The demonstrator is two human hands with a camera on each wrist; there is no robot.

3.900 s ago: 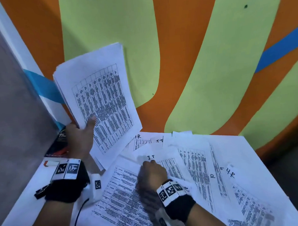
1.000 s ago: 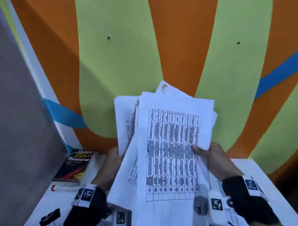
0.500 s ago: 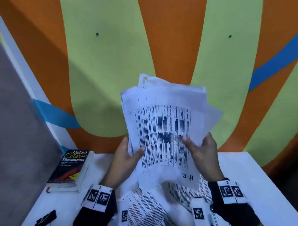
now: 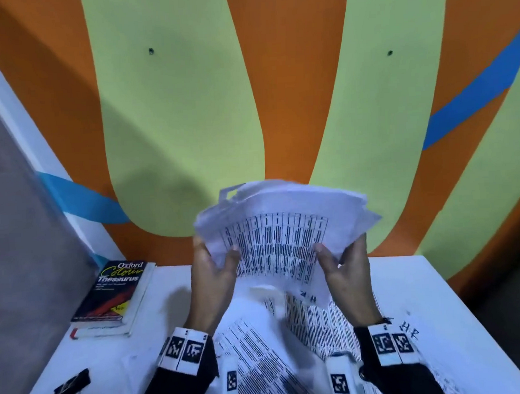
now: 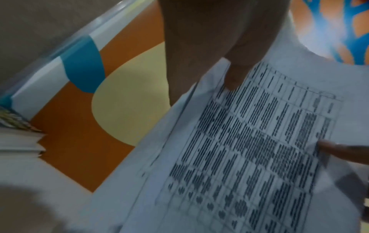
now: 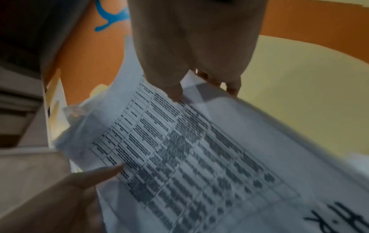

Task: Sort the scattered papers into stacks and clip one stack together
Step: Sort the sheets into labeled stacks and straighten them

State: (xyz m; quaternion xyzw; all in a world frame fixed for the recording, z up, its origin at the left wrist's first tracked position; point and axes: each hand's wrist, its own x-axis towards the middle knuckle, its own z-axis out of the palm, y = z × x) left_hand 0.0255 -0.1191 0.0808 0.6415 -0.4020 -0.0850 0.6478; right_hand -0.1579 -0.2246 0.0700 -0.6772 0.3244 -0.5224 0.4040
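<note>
ok so the white table (image 4: 405, 282) is smooth and flat, with loose printed sheets (image 4: 259, 354) lying on it between the wrists; above them is the bundle of papers (image 4: 284, 240), held up off the table near the striped wall (image 4: 190, 125); thin printed sheets, light and floppy, top edges ragged and fanned out of line, so I'd guess they'll slide against each other pretty easily. Left hand (image 4: 212, 282) pinches the left edge, thumb on the printed face, fingers behind; right hand (image 4: 350, 270) does the same on the right edge; side edges look like the sane place to grip for squaring it up. The thesaurus (image 4: 114, 295) at the left is a stiff glossy book, flat on the table; smallest thing is the black binder clip (image 4: 71, 386) near the front left corner, well apart from the hands; hard and springy by the look of it, untouched.
</note>
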